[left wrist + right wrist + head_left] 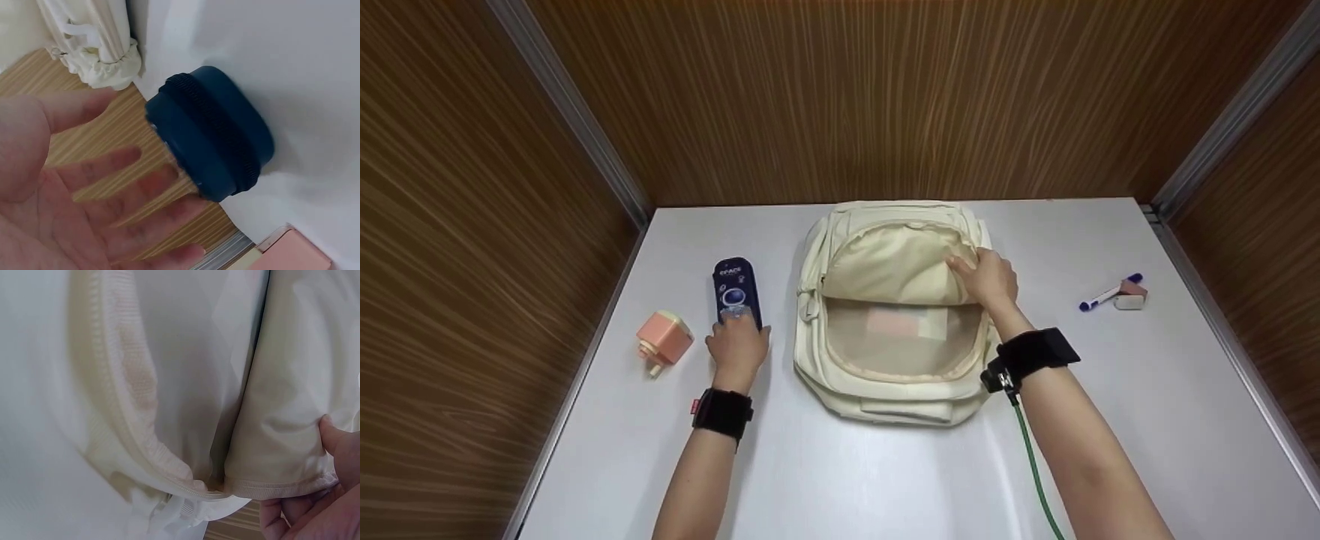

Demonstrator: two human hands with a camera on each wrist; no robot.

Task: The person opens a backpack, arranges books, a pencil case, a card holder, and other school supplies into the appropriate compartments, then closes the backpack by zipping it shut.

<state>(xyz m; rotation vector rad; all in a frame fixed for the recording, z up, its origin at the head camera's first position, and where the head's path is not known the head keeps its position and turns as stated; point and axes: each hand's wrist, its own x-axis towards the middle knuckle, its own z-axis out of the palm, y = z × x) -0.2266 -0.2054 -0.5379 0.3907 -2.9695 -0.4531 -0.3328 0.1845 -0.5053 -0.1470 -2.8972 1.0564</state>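
Observation:
A cream backpack (885, 401) lies on the table with its front compartment unzipped. My right hand (990, 281) pinches the edge of its folded-back flap (892, 262), thumb on the inner lining and fingers behind, as the right wrist view shows. Inside the opening, a pink and pale patch (894, 322) shows; its kind is unclear. Left of the backpack lies a dark blue zippered case (733, 274) with printing on top. My left hand (737, 346) is over the near end of this case. In the left wrist view, its fingers (152, 219) extend loosely toward the case without curling round it.
A pink and cream cube-shaped plug adapter (666, 337) lies left of the case. At the right are a white marker with blue ends (1102, 298) and a small pink-and-white eraser-like block (1130, 300). Wood-patterned panels (840, 105) enclose the white table (840, 480). A green cable (1035, 465) trails from the right wristband.

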